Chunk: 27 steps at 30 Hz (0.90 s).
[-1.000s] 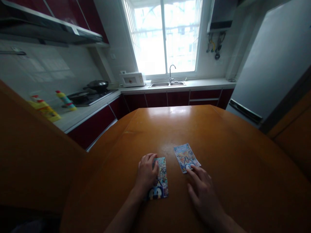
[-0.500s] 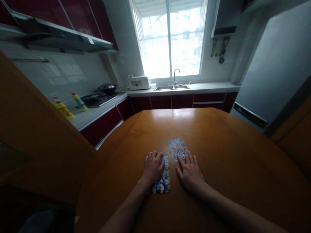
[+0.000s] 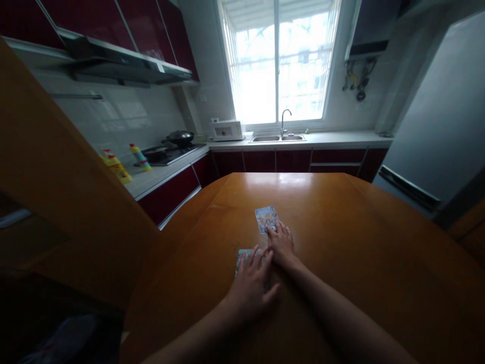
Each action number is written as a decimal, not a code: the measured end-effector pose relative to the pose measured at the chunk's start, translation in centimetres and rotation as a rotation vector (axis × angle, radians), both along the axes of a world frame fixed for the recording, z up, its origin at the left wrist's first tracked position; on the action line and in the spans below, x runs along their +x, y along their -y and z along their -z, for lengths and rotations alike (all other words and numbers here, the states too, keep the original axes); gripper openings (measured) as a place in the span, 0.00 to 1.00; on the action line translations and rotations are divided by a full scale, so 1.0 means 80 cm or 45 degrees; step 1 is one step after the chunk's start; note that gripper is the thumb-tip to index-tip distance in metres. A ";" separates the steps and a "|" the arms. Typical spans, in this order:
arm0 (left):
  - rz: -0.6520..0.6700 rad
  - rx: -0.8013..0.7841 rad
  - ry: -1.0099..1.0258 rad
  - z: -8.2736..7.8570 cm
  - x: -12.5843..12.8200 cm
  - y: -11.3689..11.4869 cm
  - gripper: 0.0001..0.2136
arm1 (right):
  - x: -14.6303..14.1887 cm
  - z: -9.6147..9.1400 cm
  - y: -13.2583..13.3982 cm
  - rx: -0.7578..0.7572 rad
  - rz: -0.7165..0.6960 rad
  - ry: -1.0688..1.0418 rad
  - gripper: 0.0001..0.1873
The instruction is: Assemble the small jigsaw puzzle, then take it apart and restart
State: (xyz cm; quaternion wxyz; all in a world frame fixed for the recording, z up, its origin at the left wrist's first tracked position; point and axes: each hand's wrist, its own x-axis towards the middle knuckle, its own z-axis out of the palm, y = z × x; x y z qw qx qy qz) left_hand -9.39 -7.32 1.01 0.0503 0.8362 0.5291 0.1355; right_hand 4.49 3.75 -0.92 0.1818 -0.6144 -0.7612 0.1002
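Observation:
Two colourful printed cards lie on a wooden table (image 3: 341,242). My left hand (image 3: 253,283) lies flat with spread fingers on the nearer card (image 3: 240,254), hiding most of it; only its far left corner shows. My right hand (image 3: 281,244) is stretched forward, fingers flat, with the fingertips resting on the near edge of the farther card (image 3: 265,218). Both forearms reach in from the bottom edge of the head view.
Beyond the table a kitchen counter carries a sink with tap (image 3: 279,136), a white microwave (image 3: 227,130), a hob with pans (image 3: 172,147) and two yellow bottles (image 3: 115,167). A grey fridge (image 3: 439,126) stands right. A wooden panel (image 3: 56,202) rises at left.
My left hand has opened from a curled grip and now lies flat over the near card. My right hand slid forward, pushing the far card away. The view tilted up.

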 end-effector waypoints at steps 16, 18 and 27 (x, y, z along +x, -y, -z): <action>-0.289 0.051 -0.083 -0.021 -0.038 -0.070 0.11 | 0.015 -0.011 -0.007 0.233 -0.076 -0.471 0.21; -0.319 0.072 -0.102 -0.014 -0.031 -0.076 0.09 | 0.012 -0.012 0.004 0.299 -0.136 -0.546 0.20; -0.324 0.029 -0.015 -0.003 -0.040 -0.081 0.11 | -0.018 -0.006 0.041 0.169 -0.377 -0.627 0.16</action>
